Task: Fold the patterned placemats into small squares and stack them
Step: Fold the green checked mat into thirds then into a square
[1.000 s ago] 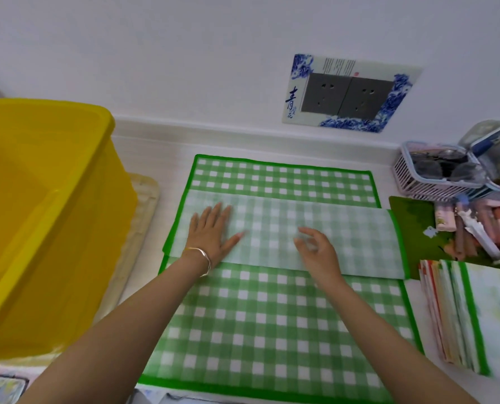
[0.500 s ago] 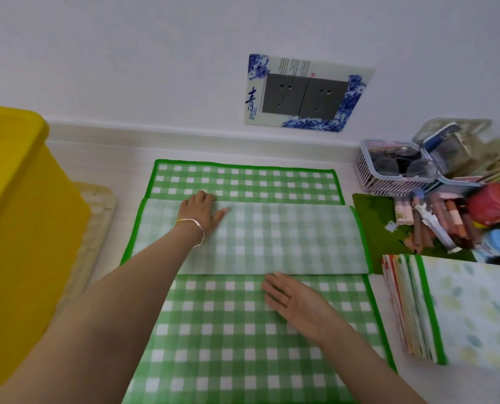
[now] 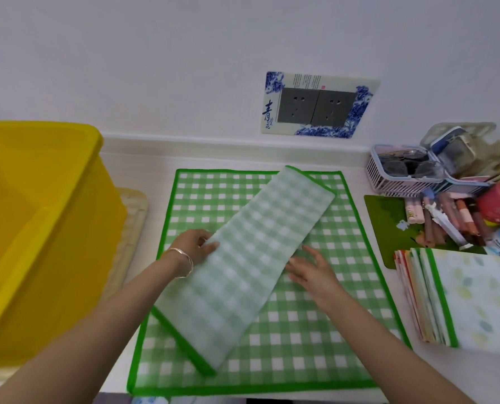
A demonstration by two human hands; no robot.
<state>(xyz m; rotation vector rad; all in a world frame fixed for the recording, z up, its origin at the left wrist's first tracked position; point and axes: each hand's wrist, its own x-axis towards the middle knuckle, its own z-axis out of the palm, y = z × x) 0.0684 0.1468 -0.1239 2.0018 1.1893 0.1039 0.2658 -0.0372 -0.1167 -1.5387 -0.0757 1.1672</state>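
- One camera, worn on the head, looks forward and down
- It is near the table [image 3: 461, 371], right above the big mat [image 3: 330, 330]
- The wall [image 3: 184, 53] fills the top of the view, past the table

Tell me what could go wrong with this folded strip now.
1. Only the left hand grips the strip, at one long edge. The right hand is open beside it, so the layers may slip and the fold open.
2. The strip sits askew over the flat mat below, so the next fold may come out crooked and sit badly on the stack.
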